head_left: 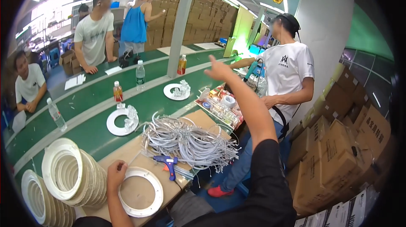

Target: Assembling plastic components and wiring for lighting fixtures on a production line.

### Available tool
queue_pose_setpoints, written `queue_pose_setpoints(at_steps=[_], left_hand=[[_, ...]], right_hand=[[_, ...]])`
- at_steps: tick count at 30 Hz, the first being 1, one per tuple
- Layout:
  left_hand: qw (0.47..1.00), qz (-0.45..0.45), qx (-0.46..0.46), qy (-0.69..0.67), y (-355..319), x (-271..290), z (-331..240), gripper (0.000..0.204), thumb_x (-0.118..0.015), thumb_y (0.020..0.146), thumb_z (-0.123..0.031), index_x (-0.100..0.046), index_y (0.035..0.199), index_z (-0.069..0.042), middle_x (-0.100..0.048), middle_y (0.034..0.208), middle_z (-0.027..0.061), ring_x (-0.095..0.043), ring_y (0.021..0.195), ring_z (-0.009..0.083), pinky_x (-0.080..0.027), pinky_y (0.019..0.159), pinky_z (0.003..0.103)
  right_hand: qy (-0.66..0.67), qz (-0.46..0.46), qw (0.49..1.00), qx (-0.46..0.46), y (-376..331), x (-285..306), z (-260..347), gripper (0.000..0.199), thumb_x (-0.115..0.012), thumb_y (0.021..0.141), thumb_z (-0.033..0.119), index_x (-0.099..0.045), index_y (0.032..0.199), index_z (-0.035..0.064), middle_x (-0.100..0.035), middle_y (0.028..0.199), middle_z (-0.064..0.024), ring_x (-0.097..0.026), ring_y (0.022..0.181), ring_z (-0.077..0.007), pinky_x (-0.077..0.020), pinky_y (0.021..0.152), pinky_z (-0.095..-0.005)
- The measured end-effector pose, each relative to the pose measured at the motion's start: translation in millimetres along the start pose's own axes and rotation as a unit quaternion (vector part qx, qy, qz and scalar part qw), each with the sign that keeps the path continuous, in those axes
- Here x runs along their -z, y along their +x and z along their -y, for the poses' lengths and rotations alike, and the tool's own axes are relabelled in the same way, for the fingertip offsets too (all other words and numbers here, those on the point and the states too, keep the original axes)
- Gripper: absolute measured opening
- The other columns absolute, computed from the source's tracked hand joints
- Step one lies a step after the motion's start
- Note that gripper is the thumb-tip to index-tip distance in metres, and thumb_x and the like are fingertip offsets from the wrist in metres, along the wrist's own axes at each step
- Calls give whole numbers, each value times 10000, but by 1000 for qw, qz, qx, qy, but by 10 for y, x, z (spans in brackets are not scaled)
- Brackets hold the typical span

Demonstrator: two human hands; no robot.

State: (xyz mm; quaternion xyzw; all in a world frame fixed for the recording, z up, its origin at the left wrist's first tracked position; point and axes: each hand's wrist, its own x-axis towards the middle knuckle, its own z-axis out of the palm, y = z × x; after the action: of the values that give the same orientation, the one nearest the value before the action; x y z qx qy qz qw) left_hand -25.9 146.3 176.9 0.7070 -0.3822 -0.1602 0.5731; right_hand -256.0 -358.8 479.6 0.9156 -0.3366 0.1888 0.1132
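Observation:
My left hand (115, 175) rests on the rim of a flat white plastic ring (141, 192) lying on a brown cardboard sheet (202, 119), fingers curled on its upper-left edge. My right hand (218, 70) is raised out in front, fingers apart and holding nothing, stretched toward a person in a white shirt (289, 72) standing at the right. A blue glue gun (169, 163) lies just right of the ring. Beyond it sits a tangled pile of grey-white wires (186, 140).
Two stacks of white rings (69, 176) stand at my left. On the long green table (91, 136) lie two more rings with clear parts (122, 121), bottles and papers. A tray of small parts (220, 106) is behind the wires. Cardboard boxes (338, 159) crowd the right. Other people stand across the table.

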Motion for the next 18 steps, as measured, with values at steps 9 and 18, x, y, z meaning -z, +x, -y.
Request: queue_pose_setpoints(at_steps=[9,18], left_hand=[[999,-8,29,14,-74,28,-59,126,-688,882,-106,-677,888,19,-615,697,19,-541,592,86,-450,543,254],[999,11,25,21,32,-14,-76,153,-683,882,-138,-675,894,15,-657,744,37,-593,682,96,-483,634,264]], right_hand=[[191,-43,945,-263,817,449,-1016,758,-631,853,295,-274,1427,-48,-725,906,-204,-728,700,-302,-595,603,-401],[98,-77,953,-278,725,418,-1398,869,-628,864,233,-106,1526,19,-716,845,-153,-705,611,-242,-561,512,-350]])
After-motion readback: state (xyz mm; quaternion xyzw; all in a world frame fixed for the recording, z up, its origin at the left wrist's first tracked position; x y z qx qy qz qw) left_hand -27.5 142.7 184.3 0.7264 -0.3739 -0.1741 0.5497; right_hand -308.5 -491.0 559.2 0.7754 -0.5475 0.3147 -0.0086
